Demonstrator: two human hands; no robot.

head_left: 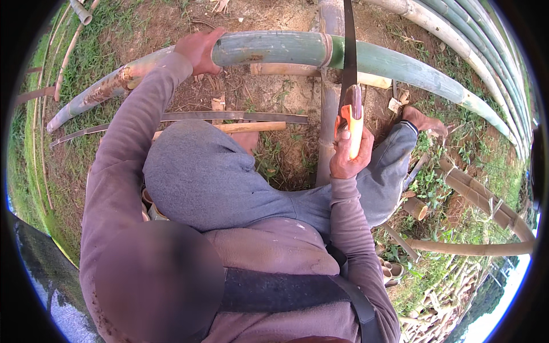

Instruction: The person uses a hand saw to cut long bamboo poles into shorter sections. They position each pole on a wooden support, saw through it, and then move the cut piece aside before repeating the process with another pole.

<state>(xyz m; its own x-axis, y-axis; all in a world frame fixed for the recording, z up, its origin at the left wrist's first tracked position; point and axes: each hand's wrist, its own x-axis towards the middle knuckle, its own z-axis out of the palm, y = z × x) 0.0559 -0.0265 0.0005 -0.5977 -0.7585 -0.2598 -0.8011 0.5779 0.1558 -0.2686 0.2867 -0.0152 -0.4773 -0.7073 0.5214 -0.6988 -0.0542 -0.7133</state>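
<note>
A thick green bamboo pole [269, 48] lies crosswise in front of me. My left hand [199, 51] is closed around it on the left, fingers over its top. My right hand [351, 157] grips the orange handle of a hand saw [350, 54]. The saw's long dark blade points away from me and crosses the pole just right of a node ring. How deep the blade sits in the bamboo I cannot tell. Beneath the pole runs a brown bamboo support [328, 123], pointing away from me.
A dark flat strip [240, 116] and a cut bamboo length [269, 126] lie nearer my bent leg. Several long bamboo poles [486, 48] are lined up at the far right. A short bamboo stub [416, 208] and tied bamboo poles [477, 191] are at right. My bare foot [424, 120] rests beyond the saw.
</note>
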